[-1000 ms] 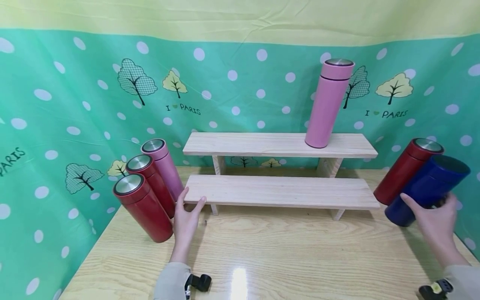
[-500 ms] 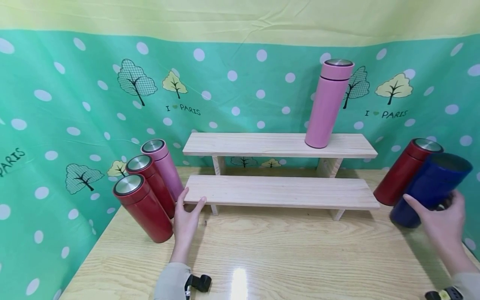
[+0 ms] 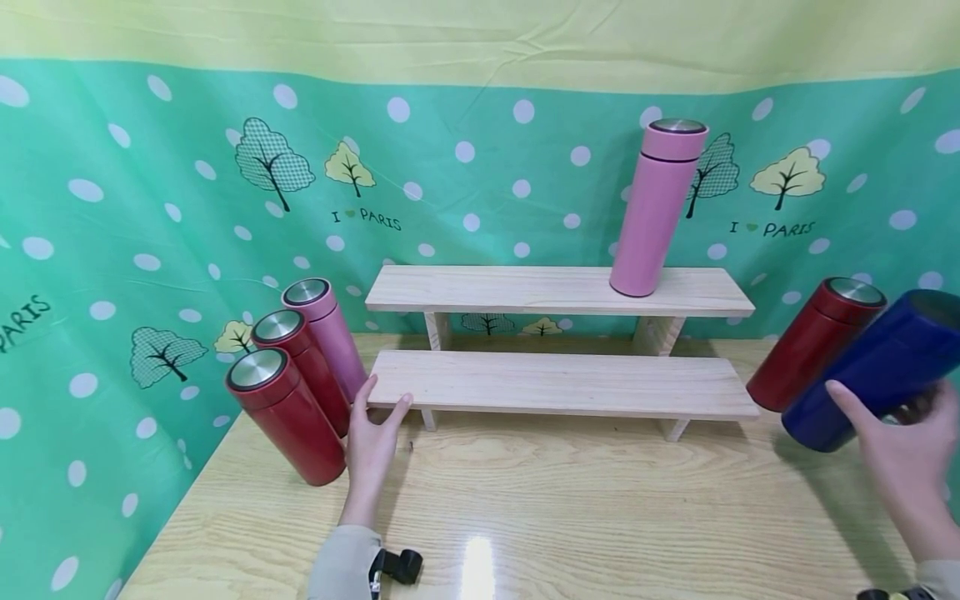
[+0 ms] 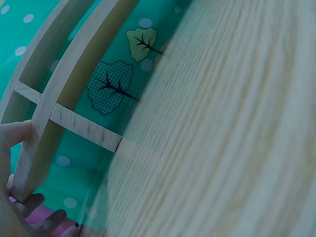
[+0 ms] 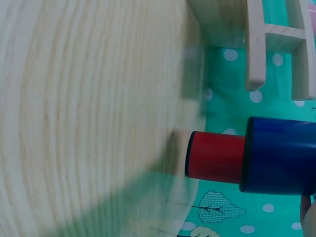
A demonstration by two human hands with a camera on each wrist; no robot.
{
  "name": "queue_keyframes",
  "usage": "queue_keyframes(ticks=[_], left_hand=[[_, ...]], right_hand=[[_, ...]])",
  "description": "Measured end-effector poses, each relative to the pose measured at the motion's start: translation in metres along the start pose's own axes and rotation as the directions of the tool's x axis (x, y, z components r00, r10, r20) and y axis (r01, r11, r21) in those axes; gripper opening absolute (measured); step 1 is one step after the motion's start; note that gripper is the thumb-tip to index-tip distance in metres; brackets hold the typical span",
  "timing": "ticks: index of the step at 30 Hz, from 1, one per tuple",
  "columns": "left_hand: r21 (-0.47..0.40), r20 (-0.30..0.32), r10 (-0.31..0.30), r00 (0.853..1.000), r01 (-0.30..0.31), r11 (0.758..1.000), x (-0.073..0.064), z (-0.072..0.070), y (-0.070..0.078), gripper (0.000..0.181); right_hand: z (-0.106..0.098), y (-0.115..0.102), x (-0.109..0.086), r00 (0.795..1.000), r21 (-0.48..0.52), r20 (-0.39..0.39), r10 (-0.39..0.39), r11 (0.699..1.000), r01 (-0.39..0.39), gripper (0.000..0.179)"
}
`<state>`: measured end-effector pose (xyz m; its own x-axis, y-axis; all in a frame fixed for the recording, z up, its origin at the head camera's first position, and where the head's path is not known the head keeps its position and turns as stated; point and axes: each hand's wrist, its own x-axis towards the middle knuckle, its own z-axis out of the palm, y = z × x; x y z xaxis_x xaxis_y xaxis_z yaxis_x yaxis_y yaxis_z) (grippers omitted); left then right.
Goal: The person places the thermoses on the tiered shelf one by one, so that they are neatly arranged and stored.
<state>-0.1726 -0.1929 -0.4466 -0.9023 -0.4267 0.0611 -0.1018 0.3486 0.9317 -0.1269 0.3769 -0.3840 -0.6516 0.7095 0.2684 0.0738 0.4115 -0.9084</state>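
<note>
My left hand [image 3: 372, 442] grips the left end of the lower wooden board of a two-step shelf [image 3: 562, 385]; in the left wrist view the thumb [image 4: 17, 132] presses the board's edge. My right hand [image 3: 911, 454] holds a blue thermos bottle [image 3: 873, 375] around its body, tilted to the right. Its base hangs above the table in the right wrist view, where only part of the hand shows. Partly behind it stands a red thermos bottle [image 3: 810, 346]. On the upper board, toward the right, a pink thermos bottle [image 3: 654, 217] stands upright.
Left of my left hand, two red thermos bottles [image 3: 288, 417] and a pink one [image 3: 335, 343] stand close together in a row. All rest on a light wooden table [image 3: 570, 517]. A green patterned cloth [image 3: 480, 200] hangs behind and at both sides.
My right hand has moved to the right with the blue thermos bottle, which is raised and leans further right than before. The left hand and the shelf have stayed put.
</note>
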Motion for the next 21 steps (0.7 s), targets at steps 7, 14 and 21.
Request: queue_keyframes(ticks=[7,14,21], left_hand=[[0.004,-0.005,0.001,1.000,-0.001,1.000,0.000,0.000,0.000,0.079],[0.006,-0.004,0.002,1.000,-0.002,1.000,0.000,0.000,0.001,0.079],[-0.004,-0.002,0.002,1.000,-0.002,1.000,0.000,0.000,0.000,0.079]], right_hand=[[0.001,-0.007,-0.006,0.988,0.063,-0.036,-0.149,0.987,0.151,0.082],[0.004,-0.022,-0.014,0.991,0.107,-0.035,-0.127,0.986,0.130,0.078],[0.008,-0.039,-0.022,0.996,0.118,0.011,-0.091,0.989,0.089,0.078]])
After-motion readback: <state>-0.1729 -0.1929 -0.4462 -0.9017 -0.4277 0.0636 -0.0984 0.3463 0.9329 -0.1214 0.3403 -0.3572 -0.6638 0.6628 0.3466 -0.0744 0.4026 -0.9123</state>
